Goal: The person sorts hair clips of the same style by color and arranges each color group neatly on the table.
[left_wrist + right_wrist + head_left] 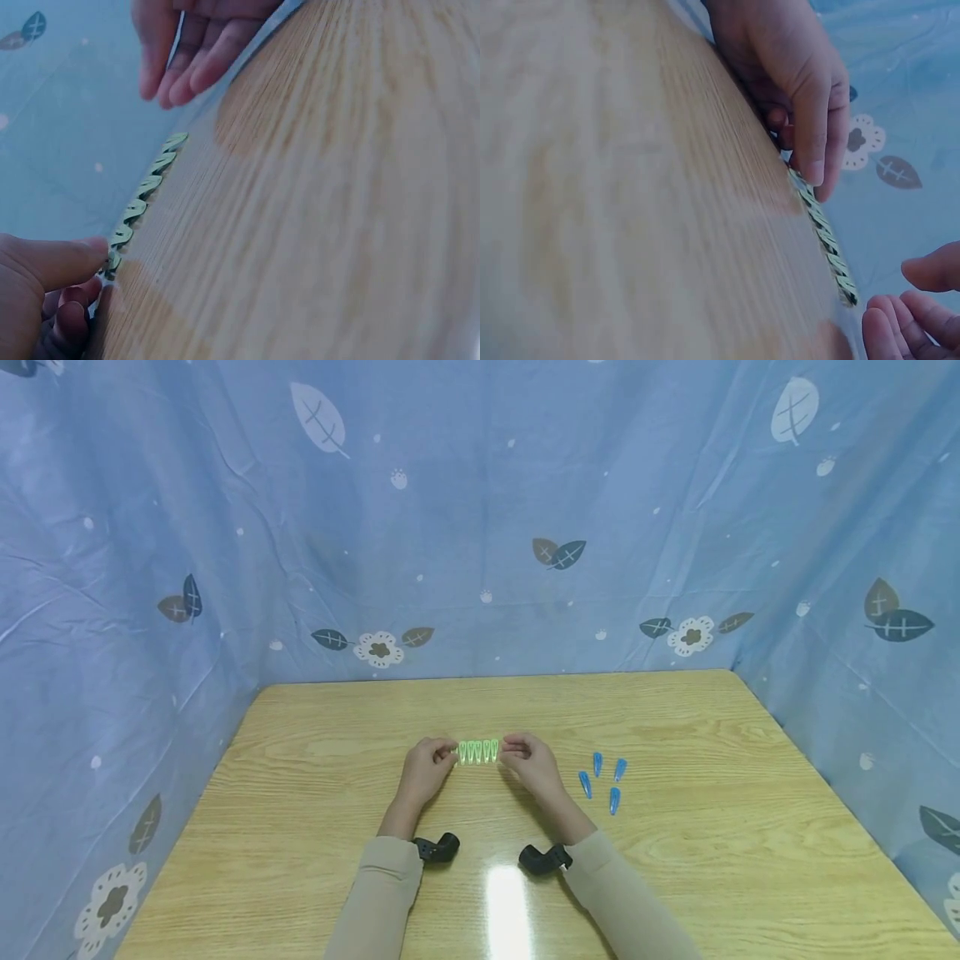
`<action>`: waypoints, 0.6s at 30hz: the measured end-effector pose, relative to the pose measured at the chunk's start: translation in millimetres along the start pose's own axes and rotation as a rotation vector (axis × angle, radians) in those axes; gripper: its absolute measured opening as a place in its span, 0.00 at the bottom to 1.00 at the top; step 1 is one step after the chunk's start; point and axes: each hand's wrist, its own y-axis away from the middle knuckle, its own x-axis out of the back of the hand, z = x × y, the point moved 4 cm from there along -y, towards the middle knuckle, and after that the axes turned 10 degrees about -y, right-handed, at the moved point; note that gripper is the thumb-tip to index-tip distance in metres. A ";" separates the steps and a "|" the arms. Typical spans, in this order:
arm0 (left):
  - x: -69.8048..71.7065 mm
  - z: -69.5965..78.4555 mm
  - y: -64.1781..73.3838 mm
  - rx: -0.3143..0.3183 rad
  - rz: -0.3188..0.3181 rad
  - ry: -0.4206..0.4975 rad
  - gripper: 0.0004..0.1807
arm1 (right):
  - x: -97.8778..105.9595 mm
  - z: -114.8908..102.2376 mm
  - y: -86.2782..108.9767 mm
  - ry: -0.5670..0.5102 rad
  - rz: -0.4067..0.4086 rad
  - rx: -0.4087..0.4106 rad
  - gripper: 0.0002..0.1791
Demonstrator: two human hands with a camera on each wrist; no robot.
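Observation:
Several light green snap hair clips stand side by side in a short row on the table; whether something joins them is too small to tell. At the row's left end is my left hand, whose thumb and curled fingers pinch the endmost clip. My right hand is by the other end. In the right wrist view its fingers and thumb are spread apart with nothing between them, a small gap from the nearest green clip.
To the right of my right hand, several blue snap hair clips lie loose on the wooden table. A blue curtain with leaf prints hangs behind the table and along both sides. Each wrist carries a black camera mount.

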 end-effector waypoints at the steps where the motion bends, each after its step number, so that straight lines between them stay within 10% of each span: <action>1: 0.1 0.4 -0.2 -0.004 0.000 0.000 0.10 | 2.3 -0.4 1.4 -0.006 -0.002 -0.004 0.17; 18: -0.8 0.7 5.4 -0.053 0.072 0.122 0.11 | 48.2 -5.9 23.2 0.036 -0.080 0.073 0.20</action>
